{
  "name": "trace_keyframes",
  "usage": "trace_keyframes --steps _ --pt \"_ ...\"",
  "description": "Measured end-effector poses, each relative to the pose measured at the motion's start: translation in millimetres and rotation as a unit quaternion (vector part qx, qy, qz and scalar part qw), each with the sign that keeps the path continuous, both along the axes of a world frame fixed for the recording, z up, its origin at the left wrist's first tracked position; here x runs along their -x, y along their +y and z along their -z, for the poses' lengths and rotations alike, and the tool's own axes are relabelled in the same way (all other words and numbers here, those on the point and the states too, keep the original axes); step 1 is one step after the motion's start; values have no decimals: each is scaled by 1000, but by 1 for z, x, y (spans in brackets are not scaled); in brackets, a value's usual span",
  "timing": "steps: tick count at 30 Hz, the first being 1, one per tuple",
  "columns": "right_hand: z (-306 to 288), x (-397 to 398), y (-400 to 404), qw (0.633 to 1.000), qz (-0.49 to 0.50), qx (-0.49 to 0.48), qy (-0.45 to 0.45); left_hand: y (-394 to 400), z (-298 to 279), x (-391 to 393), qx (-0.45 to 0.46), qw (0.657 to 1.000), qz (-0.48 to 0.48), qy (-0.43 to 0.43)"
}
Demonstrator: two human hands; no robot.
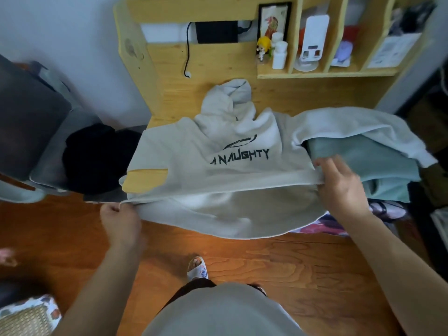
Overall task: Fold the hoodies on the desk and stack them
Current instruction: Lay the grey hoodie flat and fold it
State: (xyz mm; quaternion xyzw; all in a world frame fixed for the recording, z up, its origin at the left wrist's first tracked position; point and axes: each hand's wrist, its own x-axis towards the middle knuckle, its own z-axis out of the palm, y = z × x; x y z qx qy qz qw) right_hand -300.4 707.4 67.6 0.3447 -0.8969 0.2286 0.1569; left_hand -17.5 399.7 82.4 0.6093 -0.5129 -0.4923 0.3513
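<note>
Dark clothing lies heaped at the desk's left end. Left hand pinches the cream hoodie's folded edge at its left corner; the hoodie lies spread across the desk, print up, lower part hanging over the front. Right hand grips the same fold's right end, beside a teal garment. Shelf cubbies above hold white bottles and a figurine

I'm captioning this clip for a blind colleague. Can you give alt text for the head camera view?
A person's left hand and right hand grip the fold of a beige printed hoodie laid across a wooden desk, its lower part hanging off the front edge. A teal garment lies to the right, a black one to the left.
</note>
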Motion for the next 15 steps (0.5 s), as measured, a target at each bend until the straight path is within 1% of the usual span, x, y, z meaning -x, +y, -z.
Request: trace_keyframes --steps 2,4,5,7,8,9,11,13,14,15 --pt "8 3 13 1000 7 -25 7 -7 -1 7 -34 998 -13 42" --pt "18 6 25 999 44 -20 17 -7 2 12 -42 998 -1 52" --pt "22 6 30 997 74 -10 9 -5 4 12 -29 998 21 46" --pt "21 3 32 985 159 46 -53 2 7 8 13 995 92 30" --pt "17 0 31 968 213 88 -98 5 10 4 33 991 132 16" --pt "15 -1 31 943 269 131 -145 6 12 0 50 985 165 0" --pt "17 0 29 877 355 212 -245 6 19 -11 69 972 219 -46" --pt "22 -3 27 812 381 283 -338 8 26 -18 71 958 260 -102" --pt "25 -7 25 798 377 300 -362 10 31 -21 71 953 267 -126" --pt "29 -14 23 797 371 300 -369 12 36 -24 69 951 264 -144"
